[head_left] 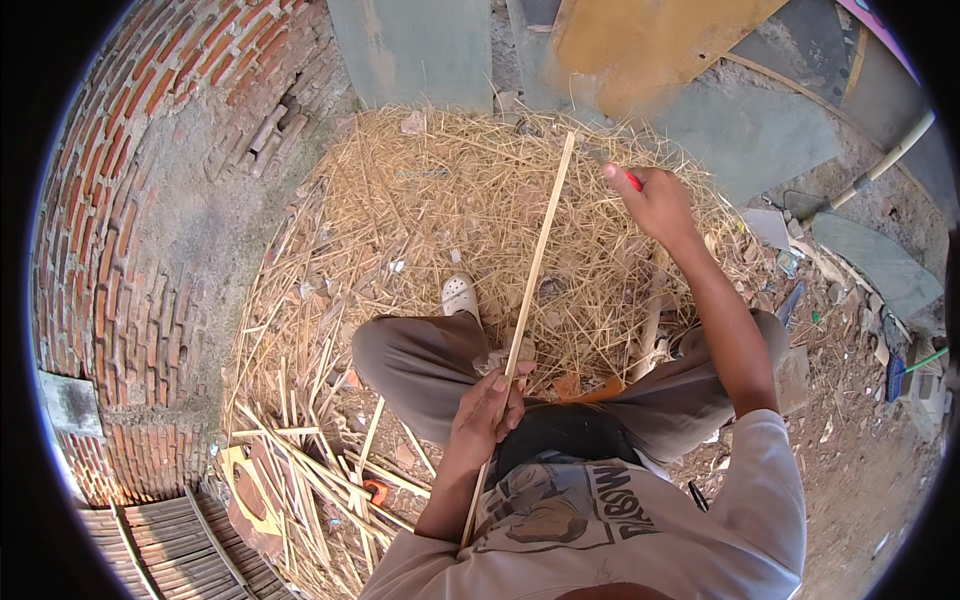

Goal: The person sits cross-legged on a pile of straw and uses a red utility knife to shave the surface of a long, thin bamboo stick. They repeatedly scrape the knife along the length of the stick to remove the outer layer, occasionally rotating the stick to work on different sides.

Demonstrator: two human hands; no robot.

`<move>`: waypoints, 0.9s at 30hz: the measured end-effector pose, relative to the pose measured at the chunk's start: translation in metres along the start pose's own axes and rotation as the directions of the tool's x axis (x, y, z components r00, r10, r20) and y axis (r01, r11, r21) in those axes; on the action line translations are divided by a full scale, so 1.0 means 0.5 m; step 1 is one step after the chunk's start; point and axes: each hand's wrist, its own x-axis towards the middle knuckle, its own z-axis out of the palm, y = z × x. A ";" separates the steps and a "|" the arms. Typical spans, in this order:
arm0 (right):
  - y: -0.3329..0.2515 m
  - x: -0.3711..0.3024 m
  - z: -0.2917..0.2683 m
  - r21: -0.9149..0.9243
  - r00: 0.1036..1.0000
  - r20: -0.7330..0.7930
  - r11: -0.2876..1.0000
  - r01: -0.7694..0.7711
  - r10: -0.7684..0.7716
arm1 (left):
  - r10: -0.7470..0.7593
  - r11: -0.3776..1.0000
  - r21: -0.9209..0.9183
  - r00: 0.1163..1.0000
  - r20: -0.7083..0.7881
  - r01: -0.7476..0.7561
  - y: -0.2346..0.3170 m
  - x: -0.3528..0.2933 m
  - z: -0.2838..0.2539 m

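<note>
Now my left hand [488,412] clenches the long bamboo strip [535,265] near my lap; my right hand [655,200] grips a red-handled knife [630,180] far right, mid-shaving; next I judge a steady stroke.

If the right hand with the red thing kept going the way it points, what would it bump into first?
Probably the long bamboo strip. The right hand points its red-handled tool up and to the left, toward the strip's far end, with the pile of shavings beneath. Depth is hard to judge.
</note>
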 end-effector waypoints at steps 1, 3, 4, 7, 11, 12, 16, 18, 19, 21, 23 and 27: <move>-0.028 -0.048 0.016 0.027 0.990 0.033 0.990 0.138 -0.139 | 0.009 1.000 -0.006 1.000 -0.009 -0.009 -0.009 0.007 0.000; -0.067 -0.128 0.046 -0.062 0.907 0.088 0.907 0.417 -0.411 | 0.046 0.999 0.006 0.999 -0.017 -0.046 -0.007 0.023 0.001; -0.093 -0.155 0.051 -0.056 0.861 0.121 0.863 0.502 -0.493 | 0.049 0.998 0.027 0.999 -0.020 -0.049 -0.007 0.025 0.000; -0.122 -0.195 0.056 -0.017 0.788 0.156 0.796 0.605 -0.596 | 0.065 0.994 0.095 0.995 -0.079 -0.057 0.000 0.016 0.010; -0.109 -0.172 0.046 -0.131 0.808 0.063 0.798 0.589 -0.586 | 0.215 0.956 0.222 0.973 -0.082 -0.193 -0.009 0.017 0.025; -0.100 -0.157 0.046 -0.147 0.838 0.032 0.826 0.544 -0.545 | 0.224 0.948 0.254 0.970 -0.093 -0.194 -0.010 0.017 0.024; -0.100 -0.158 0.044 -0.153 0.853 0.048 0.840 0.521 -0.520 | 0.264 0.903 0.381 0.956 -0.128 -0.199 -0.005 0.015 0.024; -0.115 -0.187 0.050 -0.118 0.813 0.084 0.805 0.582 -0.576 | 0.292 0.875 0.440 0.946 -0.144 -0.202 0.002 0.013 0.025; -0.119 -0.200 0.058 -0.091 0.797 0.080 0.792 0.604 -0.599 | 0.302 0.860 0.470 0.941 -0.155 -0.199 0.007 0.011 0.024; -0.115 -0.203 0.063 -0.107 0.799 0.078 0.791 0.602 -0.597 | 0.342 0.812 0.545 0.927 -0.154 -0.210 0.004 0.009 0.022; -0.099 -0.164 0.050 -0.198 0.822 0.069 0.800 0.567 -0.566 | 0.421 0.734 0.632 0.897 -0.133 -0.251 -0.005 0.015 0.019; -0.077 -0.151 0.076 -0.153 0.800 0.040 0.788 0.597 -0.598 | 0.497 0.681 0.666 0.860 -0.115 -0.304 -0.009 0.022 0.023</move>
